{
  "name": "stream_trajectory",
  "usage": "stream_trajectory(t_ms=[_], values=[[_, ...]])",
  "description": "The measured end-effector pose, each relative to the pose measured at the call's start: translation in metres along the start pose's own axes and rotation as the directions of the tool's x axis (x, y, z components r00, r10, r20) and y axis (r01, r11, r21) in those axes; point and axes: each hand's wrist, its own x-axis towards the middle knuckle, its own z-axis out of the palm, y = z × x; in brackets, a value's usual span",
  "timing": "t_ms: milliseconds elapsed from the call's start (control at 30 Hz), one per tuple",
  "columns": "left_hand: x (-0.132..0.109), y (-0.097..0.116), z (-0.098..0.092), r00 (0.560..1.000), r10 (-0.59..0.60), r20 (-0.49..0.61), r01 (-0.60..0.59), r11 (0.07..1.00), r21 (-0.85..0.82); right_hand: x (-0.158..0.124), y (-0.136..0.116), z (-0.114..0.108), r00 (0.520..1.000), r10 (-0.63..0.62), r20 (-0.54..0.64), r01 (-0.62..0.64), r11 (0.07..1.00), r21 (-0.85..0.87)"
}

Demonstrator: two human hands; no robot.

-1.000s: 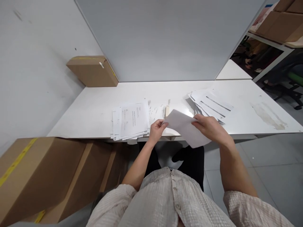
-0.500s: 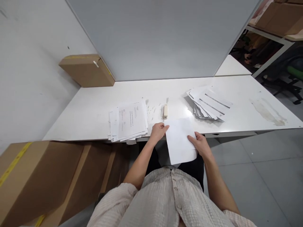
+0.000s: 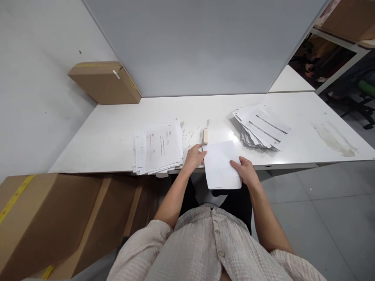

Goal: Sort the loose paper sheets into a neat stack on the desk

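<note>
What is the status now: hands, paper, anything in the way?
Left hand pinches blank paper at left edge; right hand holds its right edge. Paper half over front edge of table. Stapler close behind it; printed stack left, fanned stack right.

The blank sheet [image 3: 221, 164] at the near edge is thin, smooth, matt white paper. The printed stack [image 3: 159, 148] to its left and the fanned stack [image 3: 260, 127] to its right are the same matt paper with dark print. The table [image 3: 117, 132] has a smooth white top with a slight sheen, scuffed and stained in places. The small stapler [image 3: 206, 136] looks like cream plastic. The boxes [image 3: 43, 218] are matt brown cardboard with yellow tape. The shirt [image 3: 205, 249] is pale, crinkle-textured cloth. The floor [image 3: 322, 210] is smooth grey tile.
</note>
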Motion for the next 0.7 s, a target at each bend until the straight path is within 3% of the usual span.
stream_trajectory(t_ms=[200,333,467,700], values=[[0.002,0.008,-0.001,1.000,0.030,0.008,-0.031,0.997,0.076,0.003,-0.003,0.003,0.999,0.024,-0.028,-0.022,0.999,0.049],[0.001,0.003,0.000,0.975,0.215,-0.063,-0.196,0.954,0.229,0.007,0.003,0.004,0.998,0.038,-0.048,-0.035,0.998,0.053],[-0.002,-0.006,0.002,0.923,0.382,-0.047,-0.343,0.872,0.350,0.010,0.009,0.005,0.998,0.048,-0.042,-0.046,0.998,0.047],[-0.005,-0.007,0.004,0.917,0.399,-0.015,-0.355,0.831,0.429,0.010,0.010,0.005,0.999,0.040,-0.029,-0.038,0.997,0.068]])
